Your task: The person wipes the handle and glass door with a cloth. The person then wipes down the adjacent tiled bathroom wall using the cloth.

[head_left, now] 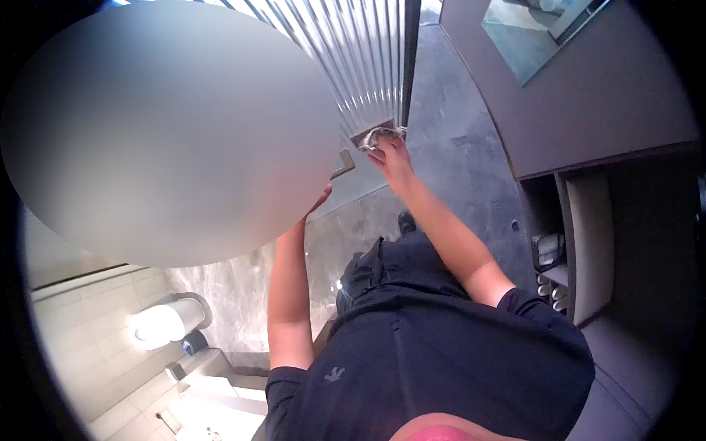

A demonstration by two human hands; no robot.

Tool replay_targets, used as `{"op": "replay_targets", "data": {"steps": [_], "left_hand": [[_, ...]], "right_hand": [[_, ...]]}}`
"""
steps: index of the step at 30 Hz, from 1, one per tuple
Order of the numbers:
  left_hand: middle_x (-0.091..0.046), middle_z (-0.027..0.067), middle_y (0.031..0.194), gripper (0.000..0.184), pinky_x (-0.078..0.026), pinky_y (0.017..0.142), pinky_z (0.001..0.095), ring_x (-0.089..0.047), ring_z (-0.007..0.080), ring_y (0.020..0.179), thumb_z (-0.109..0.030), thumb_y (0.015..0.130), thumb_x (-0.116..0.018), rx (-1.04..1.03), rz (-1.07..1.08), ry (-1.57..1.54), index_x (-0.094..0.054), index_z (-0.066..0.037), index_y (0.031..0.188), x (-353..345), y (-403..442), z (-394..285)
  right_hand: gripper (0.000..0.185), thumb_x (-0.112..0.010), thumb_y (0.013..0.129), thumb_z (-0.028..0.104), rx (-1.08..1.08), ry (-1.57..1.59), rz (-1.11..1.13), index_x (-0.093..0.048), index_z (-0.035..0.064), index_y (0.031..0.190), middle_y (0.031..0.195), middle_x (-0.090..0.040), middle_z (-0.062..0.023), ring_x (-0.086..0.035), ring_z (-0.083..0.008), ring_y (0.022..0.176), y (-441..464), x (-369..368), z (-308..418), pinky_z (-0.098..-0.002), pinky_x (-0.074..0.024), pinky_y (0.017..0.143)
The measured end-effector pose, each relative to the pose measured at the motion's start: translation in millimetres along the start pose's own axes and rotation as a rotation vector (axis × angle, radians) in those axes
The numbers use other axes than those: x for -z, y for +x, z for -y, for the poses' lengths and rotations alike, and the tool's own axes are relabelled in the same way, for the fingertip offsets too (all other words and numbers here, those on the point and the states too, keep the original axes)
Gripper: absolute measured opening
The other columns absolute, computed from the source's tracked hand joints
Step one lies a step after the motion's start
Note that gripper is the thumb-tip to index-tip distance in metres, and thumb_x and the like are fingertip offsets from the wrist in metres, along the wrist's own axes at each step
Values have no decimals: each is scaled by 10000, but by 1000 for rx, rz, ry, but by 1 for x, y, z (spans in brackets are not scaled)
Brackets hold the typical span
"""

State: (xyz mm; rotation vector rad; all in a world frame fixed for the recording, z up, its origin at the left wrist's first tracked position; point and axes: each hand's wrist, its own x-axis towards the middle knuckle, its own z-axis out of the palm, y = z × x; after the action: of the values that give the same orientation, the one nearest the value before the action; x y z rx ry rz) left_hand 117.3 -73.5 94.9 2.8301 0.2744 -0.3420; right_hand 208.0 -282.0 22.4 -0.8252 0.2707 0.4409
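Observation:
My right hand [392, 160] is closed on a crumpled whitish cloth [373, 139]. It presses the cloth against a brownish plate [362, 140] at the end of a ribbed glass panel [360, 66]. My left hand [321, 200] is raised at the edge of a large blurred oval. The blur hides most of that hand, and whatever it touches cannot be made out. Between the two hands shows a metal corner piece or handle [344, 165].
To the right stands a dark cabinet [596, 110] with open shelves holding rolled items [551, 288]. A toilet [173, 323] and a lit white basin or tub [220, 404] are at the lower left. Grey floor [463, 140] runs between the panel and the cabinet.

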Motion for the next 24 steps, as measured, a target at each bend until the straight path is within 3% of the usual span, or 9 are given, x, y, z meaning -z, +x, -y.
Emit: {"op": "replay_targets", "data": {"steps": [2,4,6,9,10,12,15,19,24], "left_hand": [[-721,124,949,309,-557,771,452,-692,323,887,-363,770,-685,-58,-138,23,-724,-196,1027,5,12,8],[-720,97,925,369,-551,817,434,-685,313,903,-412,745,-718,-72,-109,59,-712,-225,1063,-7,3,17],[-726,94,921,404,-551,810,436,-691,314,893,-421,727,-738,-23,-9,16,-706,-214,1072,-11,-14,12],[-722,69,869,390,-547,755,431,-696,284,873,-452,756,-721,-122,-7,-93,-703,-181,1036,-8,7,-5],[-721,65,840,419,-541,727,429,-698,291,848,-486,776,-710,-225,-113,-136,-686,-157,1033,-12,10,-10],[-719,63,824,429,-538,713,431,-698,300,828,-502,775,-714,-142,-63,-118,-675,-131,988,-10,12,-33],[-715,63,794,459,-533,683,430,-699,308,787,-532,764,-726,-91,-50,-109,-639,-98,885,-3,14,-50],[-695,71,748,477,-523,654,419,-690,295,730,-531,743,-744,-140,-96,-119,-623,-85,861,-10,9,-47],[-675,64,706,447,-515,633,419,-684,287,700,-501,731,-756,-163,-156,-98,-625,-94,859,-13,13,-44]], "right_hand": [[294,-657,921,192,14,-125,-43,-539,124,1182,1140,-631,-22,-612,-173,1021,5,6,-17,-392,-512,825],[345,-675,908,194,45,-208,-103,-513,134,1206,1143,-625,-20,-604,-173,1026,18,-8,5,-394,-505,819],[408,-697,893,201,-90,-242,-261,-474,145,1230,1142,-618,-16,-592,-172,1040,-19,-13,-10,-396,-495,822],[500,-727,869,208,-53,-117,-172,-400,159,1244,1184,-592,-8,-560,-162,1088,1,-13,-4,-396,-489,839],[500,-727,872,212,-48,-105,-163,-390,162,1237,1200,-583,-6,-550,-159,1102,6,-18,-1,-397,-488,842],[501,-728,878,221,-43,-64,-146,-369,166,1222,1232,-566,0,-530,-153,1130,-1,-25,0,-399,-484,848],[252,-682,933,235,-63,-58,-253,-570,171,1150,1158,-630,29,-591,-157,1116,-7,-39,8,-443,-469,895],[389,-695,915,286,-123,-97,-202,-483,167,1219,1200,-591,38,-526,-128,1134,-19,-38,16,-385,-462,831],[317,-687,908,357,-171,-99,-146,-598,190,1162,1174,-612,56,-518,-117,1105,-17,-35,21,-384,-422,867]]}}
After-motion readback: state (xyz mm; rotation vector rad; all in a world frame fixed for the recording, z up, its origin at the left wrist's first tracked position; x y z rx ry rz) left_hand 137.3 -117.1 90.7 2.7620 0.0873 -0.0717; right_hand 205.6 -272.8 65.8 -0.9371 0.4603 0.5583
